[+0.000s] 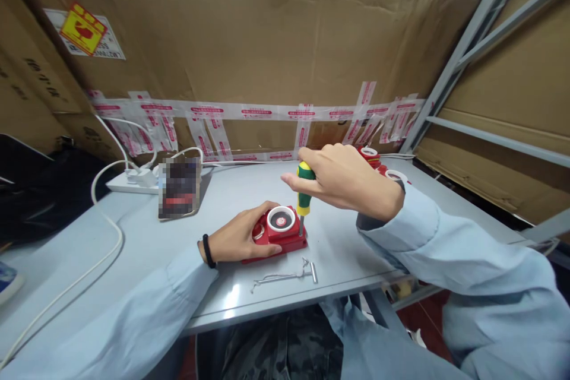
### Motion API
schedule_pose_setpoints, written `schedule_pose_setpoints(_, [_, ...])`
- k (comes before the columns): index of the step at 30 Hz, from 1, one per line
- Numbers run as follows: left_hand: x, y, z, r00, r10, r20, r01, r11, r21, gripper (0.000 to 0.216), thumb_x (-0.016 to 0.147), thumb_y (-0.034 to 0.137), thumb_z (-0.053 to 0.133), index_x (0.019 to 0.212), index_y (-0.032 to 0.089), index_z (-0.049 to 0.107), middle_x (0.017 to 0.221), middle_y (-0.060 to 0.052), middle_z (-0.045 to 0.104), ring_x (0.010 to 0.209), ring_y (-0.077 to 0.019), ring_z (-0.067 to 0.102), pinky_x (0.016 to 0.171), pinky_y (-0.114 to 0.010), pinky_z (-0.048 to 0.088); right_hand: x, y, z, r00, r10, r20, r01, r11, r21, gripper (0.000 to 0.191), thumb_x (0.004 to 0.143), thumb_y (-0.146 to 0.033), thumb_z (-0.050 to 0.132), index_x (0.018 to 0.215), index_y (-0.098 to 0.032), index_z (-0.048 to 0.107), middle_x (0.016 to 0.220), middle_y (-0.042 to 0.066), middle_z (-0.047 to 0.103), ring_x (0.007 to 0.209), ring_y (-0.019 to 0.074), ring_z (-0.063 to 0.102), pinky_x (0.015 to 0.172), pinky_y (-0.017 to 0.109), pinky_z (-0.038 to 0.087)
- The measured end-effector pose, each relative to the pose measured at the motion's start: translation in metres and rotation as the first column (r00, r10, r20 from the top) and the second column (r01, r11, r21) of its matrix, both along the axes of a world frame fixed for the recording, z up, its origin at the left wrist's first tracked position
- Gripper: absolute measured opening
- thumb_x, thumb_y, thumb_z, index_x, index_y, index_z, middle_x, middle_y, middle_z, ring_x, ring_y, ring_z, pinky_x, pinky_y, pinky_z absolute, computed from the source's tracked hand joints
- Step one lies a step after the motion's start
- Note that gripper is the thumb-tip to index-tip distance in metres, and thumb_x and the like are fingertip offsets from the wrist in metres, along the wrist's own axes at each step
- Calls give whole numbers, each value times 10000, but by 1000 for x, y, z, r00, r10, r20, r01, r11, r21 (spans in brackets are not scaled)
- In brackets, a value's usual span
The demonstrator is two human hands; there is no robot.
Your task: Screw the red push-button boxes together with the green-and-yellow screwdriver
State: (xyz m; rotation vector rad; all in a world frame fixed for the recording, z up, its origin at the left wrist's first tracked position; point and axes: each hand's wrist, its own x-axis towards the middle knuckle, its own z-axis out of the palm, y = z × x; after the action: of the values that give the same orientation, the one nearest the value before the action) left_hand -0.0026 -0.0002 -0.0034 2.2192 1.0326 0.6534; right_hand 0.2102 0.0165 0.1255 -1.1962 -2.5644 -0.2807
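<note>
A red box-shaped device [288,243] with a white ring [282,219] around a dark round face lies on the table. My left hand [243,234] grips it from the left, thumb along its front side and fingers behind. In my right hand [341,181] is a screwdriver [304,189] with a green and yellow handle, held upright. Its shaft points down at the device's right end, the tip touching or very close to a corner. A small metal hammer [289,276] with a thin chain rests on the table in front of the device.
A phone [179,189] leans at the back left beside a white power strip [133,181] with cables. More red devices with white rings [369,153] stand behind my right hand. Taped cardboard [249,41] walls the back; a metal rack [472,41] rises at the right.
</note>
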Motion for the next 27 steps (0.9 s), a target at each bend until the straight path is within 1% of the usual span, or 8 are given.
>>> schedule_pose_setpoints(2, [0,0,0,1000,1,2,-1,1000,5,626,751,433,713,1268,230,424,1140,-49,653,967,-233,642,864,-349,503,-1,-2,1,999,28,18,-28,999,-17,321,910,-456,474,775,-170,532,681,36,580,610,158,512,586,271,285])
schedule_pose_setpoints(5, [-1,2,1,1000,-12,6,12,1000,3,627,751,424,712,1272,229,423,1149,-45,647,975,-228,639,870,-342,498,7,-2,4,976,211,-54,-217,965,-148,141,911,-331,500,914,-191,506,732,-5,593,613,131,497,599,259,303])
schedule_pose_setpoints(9, [-3,7,4,999,-30,13,30,1000,-4,602,751,423,709,1248,215,440,1125,-45,655,961,-226,639,865,-337,490,15,2,6,948,304,-92,-317,919,-236,232,897,-314,496,1086,-203,420,774,-10,582,629,133,485,627,261,336])
schedule_pose_setpoints(12, [-4,11,4,1000,-12,3,12,1000,16,580,748,420,710,1222,207,455,1110,-45,659,954,-228,639,864,-338,484,9,4,-1,952,281,-122,-300,933,-199,251,894,-286,481,1107,-180,401,754,-5,562,624,138,479,632,264,339])
schedule_pose_setpoints(16, [-7,14,5,999,1,-49,1,999,32,591,762,437,697,1241,211,434,1124,-53,652,964,-235,637,867,-349,482,-6,8,-16,975,101,-200,-123,988,-96,270,921,-383,456,1063,-153,440,649,-14,509,541,136,416,565,262,288])
schedule_pose_setpoints(22, [7,10,18,978,116,-174,-66,960,272,798,746,568,676,1366,197,338,1366,-156,486,1212,-348,492,1006,-488,382,-9,17,-31,904,185,-386,-251,960,-127,178,873,-282,506,1002,-175,445,606,-62,441,516,100,359,530,232,253])
schedule_pose_setpoints(25, [22,12,17,961,79,-265,12,946,325,659,770,585,632,1253,171,459,1158,-139,599,1014,-325,587,860,-446,463,-7,19,-35,869,214,-447,-280,956,-86,166,850,-262,515,968,-180,433,597,-78,393,506,88,333,528,230,251])
schedule_pose_setpoints(27, [28,15,12,942,105,-318,19,931,365,536,806,578,586,1146,167,529,1041,-118,621,898,-301,610,777,-415,475,-5,22,-35,828,297,-476,-382,920,-91,150,843,-252,513,944,-188,423,608,-82,389,510,81,331,532,223,269])
